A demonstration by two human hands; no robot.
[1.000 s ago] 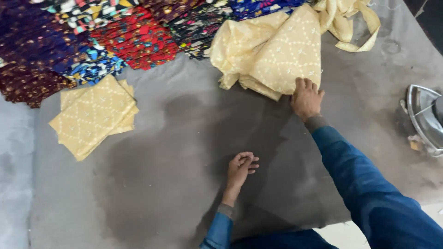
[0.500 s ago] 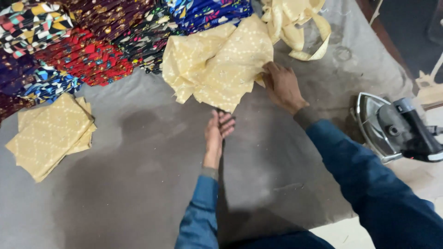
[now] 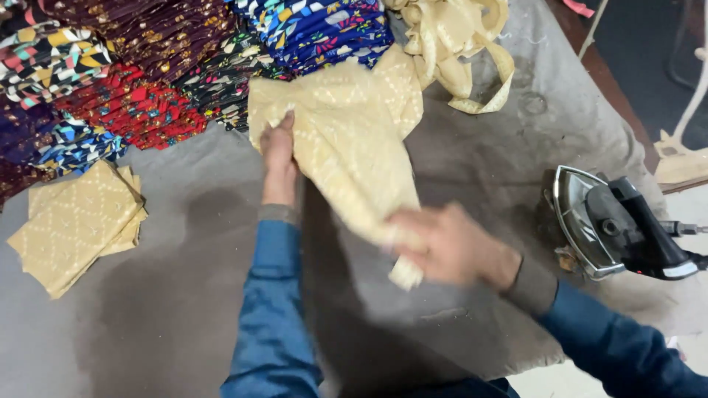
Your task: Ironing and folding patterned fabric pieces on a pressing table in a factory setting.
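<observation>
The left hand [image 3: 279, 151] pinches the top edge of a tan cloth [image 3: 354, 147] in the middle of the frame. The right hand [image 3: 442, 247], a bit blurry, grips its bottom corner. The cloth is crumpled, not folded yet. A stack of folded tan cloths [image 3: 74, 225] sits at the left on the grey worktop [image 3: 184, 324]. An iron [image 3: 612, 221] rests at the right.

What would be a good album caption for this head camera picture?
Both hands, left hand and right hand, hold a beige patterned cloth over a grey padded table, an iron resting alongside.
</observation>
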